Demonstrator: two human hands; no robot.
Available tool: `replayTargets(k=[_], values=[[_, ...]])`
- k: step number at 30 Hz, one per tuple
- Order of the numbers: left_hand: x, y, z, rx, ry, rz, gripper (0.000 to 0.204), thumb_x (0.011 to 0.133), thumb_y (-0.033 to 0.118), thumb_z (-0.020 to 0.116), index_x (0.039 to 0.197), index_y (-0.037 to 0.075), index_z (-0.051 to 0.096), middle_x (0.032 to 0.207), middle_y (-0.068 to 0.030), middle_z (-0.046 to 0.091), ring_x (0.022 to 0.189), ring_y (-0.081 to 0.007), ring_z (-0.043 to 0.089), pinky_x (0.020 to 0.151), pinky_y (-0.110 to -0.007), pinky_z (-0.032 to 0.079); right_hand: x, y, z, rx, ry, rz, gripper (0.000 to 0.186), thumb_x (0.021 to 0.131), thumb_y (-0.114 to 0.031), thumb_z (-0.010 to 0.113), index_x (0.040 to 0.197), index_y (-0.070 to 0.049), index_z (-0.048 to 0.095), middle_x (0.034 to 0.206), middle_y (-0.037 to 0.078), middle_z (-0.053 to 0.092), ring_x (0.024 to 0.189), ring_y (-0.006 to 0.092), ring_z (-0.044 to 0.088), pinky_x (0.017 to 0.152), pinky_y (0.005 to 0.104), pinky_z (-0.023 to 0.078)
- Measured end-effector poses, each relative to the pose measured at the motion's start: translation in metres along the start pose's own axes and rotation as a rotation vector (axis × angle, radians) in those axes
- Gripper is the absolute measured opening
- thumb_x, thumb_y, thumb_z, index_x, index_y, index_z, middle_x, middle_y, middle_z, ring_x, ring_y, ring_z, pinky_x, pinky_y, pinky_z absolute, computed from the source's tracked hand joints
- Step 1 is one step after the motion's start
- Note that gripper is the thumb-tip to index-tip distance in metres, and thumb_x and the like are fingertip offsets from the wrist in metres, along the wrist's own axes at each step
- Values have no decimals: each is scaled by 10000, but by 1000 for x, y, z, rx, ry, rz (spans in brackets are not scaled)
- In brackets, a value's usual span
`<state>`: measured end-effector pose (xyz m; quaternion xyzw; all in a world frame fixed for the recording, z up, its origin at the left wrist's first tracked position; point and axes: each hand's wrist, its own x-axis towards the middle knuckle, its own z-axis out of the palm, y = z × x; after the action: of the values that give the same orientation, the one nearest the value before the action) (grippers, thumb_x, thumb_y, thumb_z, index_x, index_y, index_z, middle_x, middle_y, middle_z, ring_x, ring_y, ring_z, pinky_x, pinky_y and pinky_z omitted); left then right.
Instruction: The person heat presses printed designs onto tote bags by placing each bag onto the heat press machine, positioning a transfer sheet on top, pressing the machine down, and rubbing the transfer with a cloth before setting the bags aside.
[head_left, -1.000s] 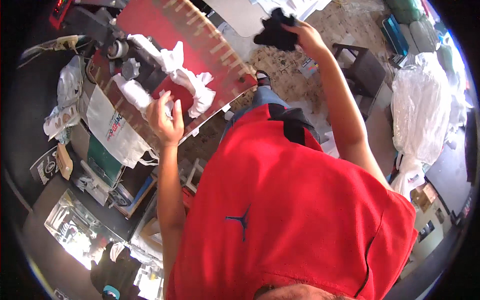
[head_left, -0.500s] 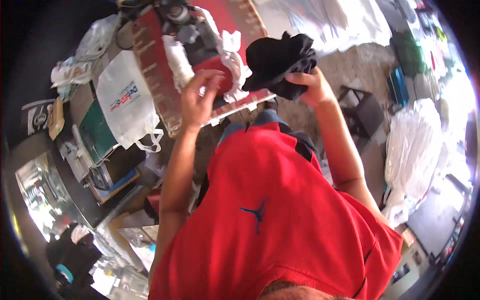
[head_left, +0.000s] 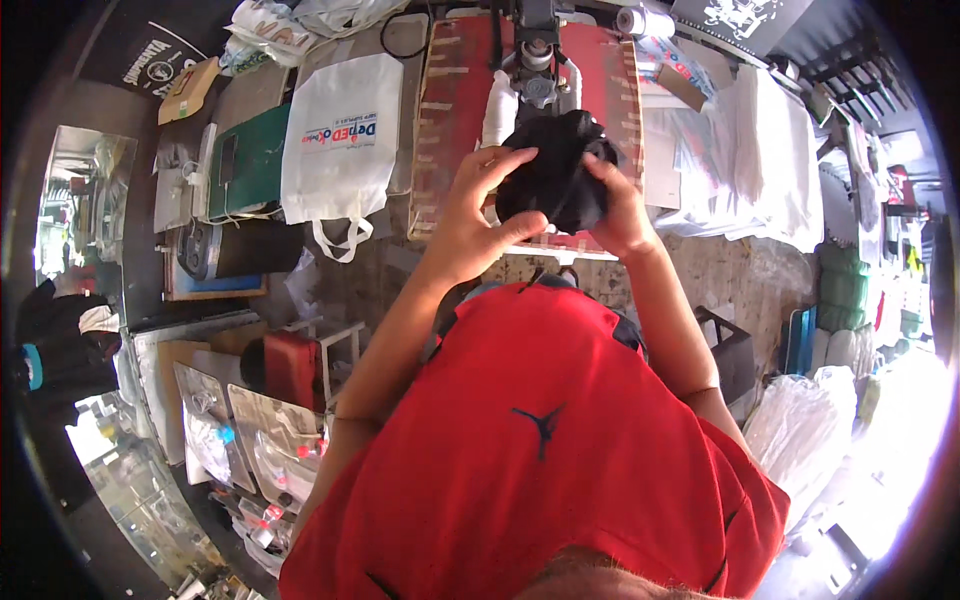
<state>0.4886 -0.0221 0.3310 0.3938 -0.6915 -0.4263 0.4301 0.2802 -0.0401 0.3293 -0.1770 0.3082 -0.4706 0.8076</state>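
A bunched black cloth (head_left: 555,175) is held up between my two hands, over the near part of a red-topped board (head_left: 460,110). My right hand (head_left: 622,210) grips its right side, thumb on top. On the other side my left hand (head_left: 478,215) curves round the cloth, fingertips at its upper left and thumb at its lower left. Just beyond the cloth stands a dark machine part with a round knob (head_left: 539,92), flanked by bars wrapped in white (head_left: 500,108). The cloth hides part of these bars and the board's middle.
Left of the board lies a white carrier bag (head_left: 338,140), beside a green panel (head_left: 250,160). White plastic sheets (head_left: 775,160) are stacked to the right. A dark open-framed box (head_left: 728,350) stands on the wooden floor near my right arm, and a red box (head_left: 290,368) is at left.
My right hand has brought the black cloth leftward in front of the machine. My left hand, empty before, has come onto it. The view has turned and now shows more of the left side.
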Motion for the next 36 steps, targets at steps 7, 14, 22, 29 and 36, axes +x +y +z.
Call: replayTargets(k=[7,14,22,29,36], values=[[-4,-3,-2,53,229,-180,287,844,227,746,996,1,657,972,-126,654,904,-183,626,815,-302,480,4,4,-3,-498,-79,-2,335,894,-85,550,1211,23,557,1069,110,649,1005,221,627,822,362,531],[-6,-3,3,-600,228,-390,288,967,283,614,826,32,632,742,79,520,706,-42,414,660,-226,362,1,9,-4,-314,-157,47,700,955,-405,552,1448,26,304,1364,156,486,1183,276,564,827,413,556],[-4,1,13,-313,72,-276,286,936,265,665,765,87,521,713,74,467,664,-15,392,572,-200,321,-6,34,-14,-678,-69,-274,650,758,-54,726,1334,17,433,1198,103,571,1071,185,570,933,319,480],[2,37,-4,-502,-127,-131,236,966,176,588,1110,-6,632,1086,-67,648,1024,-154,601,953,-314,444,-3,21,-38,268,-33,-101,450,785,-167,558,1213,-30,591,1186,149,636,1138,300,591,992,430,460],[-6,19,8,-519,-177,-370,576,911,201,688,1403,67,420,1182,-72,581,1011,-136,595,743,-274,536,-17,21,-45,361,-319,-189,573,740,-129,599,1296,-4,542,1280,136,601,1193,304,565,1072,442,401]])
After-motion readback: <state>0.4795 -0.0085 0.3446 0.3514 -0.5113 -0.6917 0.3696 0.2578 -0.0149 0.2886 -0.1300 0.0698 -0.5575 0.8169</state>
